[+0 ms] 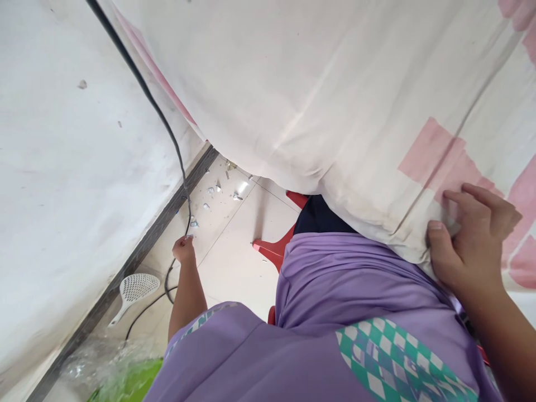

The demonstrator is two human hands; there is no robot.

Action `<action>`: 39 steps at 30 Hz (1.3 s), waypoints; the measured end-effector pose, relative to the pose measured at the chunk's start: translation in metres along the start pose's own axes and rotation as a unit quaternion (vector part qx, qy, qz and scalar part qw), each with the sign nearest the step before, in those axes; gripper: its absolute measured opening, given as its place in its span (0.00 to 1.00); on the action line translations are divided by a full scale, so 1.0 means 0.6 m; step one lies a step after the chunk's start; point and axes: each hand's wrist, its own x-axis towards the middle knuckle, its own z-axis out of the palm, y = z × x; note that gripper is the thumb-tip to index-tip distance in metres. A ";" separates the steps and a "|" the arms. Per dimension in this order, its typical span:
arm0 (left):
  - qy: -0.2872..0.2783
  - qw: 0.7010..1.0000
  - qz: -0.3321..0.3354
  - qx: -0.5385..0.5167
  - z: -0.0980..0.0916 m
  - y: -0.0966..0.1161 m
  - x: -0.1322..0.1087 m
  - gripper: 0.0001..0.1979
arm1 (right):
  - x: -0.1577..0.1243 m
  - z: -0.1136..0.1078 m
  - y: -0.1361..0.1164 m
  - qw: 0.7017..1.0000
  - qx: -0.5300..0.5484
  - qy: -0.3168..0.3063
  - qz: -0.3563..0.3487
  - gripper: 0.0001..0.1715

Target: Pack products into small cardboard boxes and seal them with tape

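My left hand reaches down beside me, low over the tiled floor, its fingers drawn together. Something small and pale shows at the fingertips, too small to name. A black cable hangs down past that hand, and small silvery scraps lie scattered on the floor beyond it. On the edge of the pink-and-white cloth, my right hand rests with fingers spread and thumb apart. No object shows in it.
A white slotted skimmer-like scoop lies by the dark skirting of the white wall. Clear plastic and something green are at lower left. Red stool legs stick out beneath me.
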 end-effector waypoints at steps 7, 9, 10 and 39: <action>-0.004 0.987 -0.054 -0.154 0.008 -0.017 -0.026 0.18 | 0.002 -0.014 -0.028 0.999 -0.012 -0.030 0.034 0.32; -0.008 0.981 -0.046 -0.189 0.005 -0.017 -0.040 0.17 | 0.003 -0.010 -0.019 1.000 0.000 -0.002 0.008 0.34; -0.011 0.978 -0.040 -0.204 0.003 -0.016 -0.048 0.16 | 0.004 -0.006 -0.015 1.000 0.007 0.012 -0.005 0.34; -0.143 0.913 0.201 -0.324 -0.191 0.110 -0.333 0.17 | 0.110 0.315 -0.399 0.736 0.195 -0.568 -0.314 0.11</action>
